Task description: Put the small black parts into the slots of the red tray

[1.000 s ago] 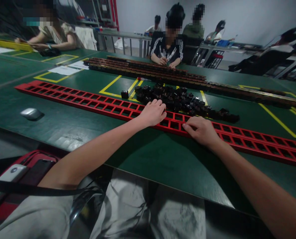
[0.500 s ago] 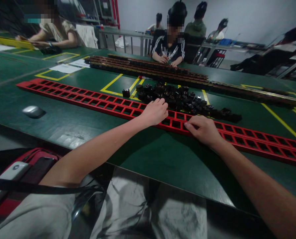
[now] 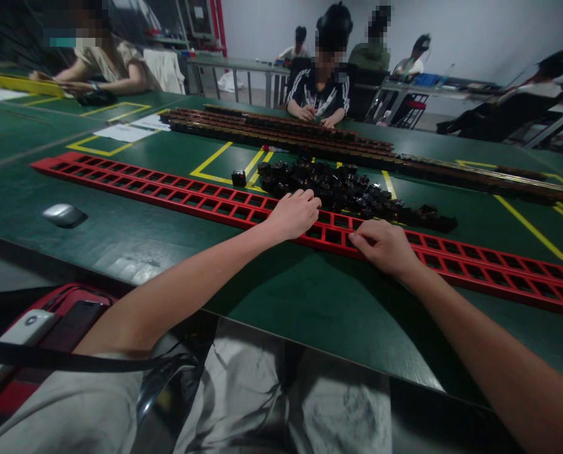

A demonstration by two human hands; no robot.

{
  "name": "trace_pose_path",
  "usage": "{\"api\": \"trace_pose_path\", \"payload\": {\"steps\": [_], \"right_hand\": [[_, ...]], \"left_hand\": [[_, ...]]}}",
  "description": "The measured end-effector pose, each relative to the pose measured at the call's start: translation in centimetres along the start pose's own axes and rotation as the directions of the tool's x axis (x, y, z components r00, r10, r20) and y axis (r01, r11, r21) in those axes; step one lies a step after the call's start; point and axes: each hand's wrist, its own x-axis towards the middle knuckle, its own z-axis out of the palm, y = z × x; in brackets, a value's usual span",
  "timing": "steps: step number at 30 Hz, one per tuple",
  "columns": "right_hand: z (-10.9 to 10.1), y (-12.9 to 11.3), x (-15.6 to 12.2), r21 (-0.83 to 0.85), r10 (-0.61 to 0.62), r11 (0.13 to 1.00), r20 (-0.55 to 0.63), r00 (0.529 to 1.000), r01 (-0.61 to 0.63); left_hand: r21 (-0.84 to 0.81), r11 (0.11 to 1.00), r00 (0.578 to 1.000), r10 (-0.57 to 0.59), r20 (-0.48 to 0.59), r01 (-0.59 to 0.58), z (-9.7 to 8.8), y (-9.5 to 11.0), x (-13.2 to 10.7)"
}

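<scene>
A long red ladder-like frame (image 3: 205, 202) with two rows of square openings lies across the green table. My left hand (image 3: 294, 213) rests over its middle with the fingers curled down near the far rail; the fingertips are partly hidden. Farther right, my right hand (image 3: 388, 246) is closed at the near rail, thumb and forefinger against the red edge. Just beyond the frame sits a heap of small shiny black blocks (image 3: 328, 180). One separate black block (image 3: 238, 178) stands to the left of the heap.
Long dark brown strips (image 3: 272, 131) lie stacked behind the heap. A grey computer mouse (image 3: 63, 215) is at the left, near the table edge. White papers (image 3: 125, 131) and yellow tape lines mark the table. A person (image 3: 321, 88) sits opposite, others farther back.
Both hands stay in place on the red frame. The view has shifted very slightly; nothing else has visibly moved.
</scene>
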Motion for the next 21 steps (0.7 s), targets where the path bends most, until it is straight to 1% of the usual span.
{"api": "trace_pose_path", "payload": {"steps": [5, 10, 16, 21], "right_hand": [[-0.15, -0.09, 0.00, 0.004, 0.006, 1.000, 0.012, 1.000, -0.006], [-0.24, -0.16, -0.02, -0.002, 0.015, 1.000, 0.007, 1.000, -0.015], [-0.26, -0.11, 0.00, -0.009, 0.029, 1.000, 0.020, 0.999, -0.029], [-0.24, 0.00, 0.00, 0.001, 0.023, 1.000, 0.018, 1.000, -0.023]], "left_hand": [[-0.047, 0.999, 1.000, 0.026, 0.002, -0.026, -0.18, -0.08, -0.08], [-0.035, 0.999, 1.000, 0.021, 0.007, -0.021, -0.55, 0.06, -0.13], [-0.038, 0.999, 0.999, 0.036, -0.002, -0.036, -0.36, 0.00, 0.06], [-0.020, 0.999, 0.999, 0.031, 0.010, -0.031, -0.48, 0.09, 0.08]]}}
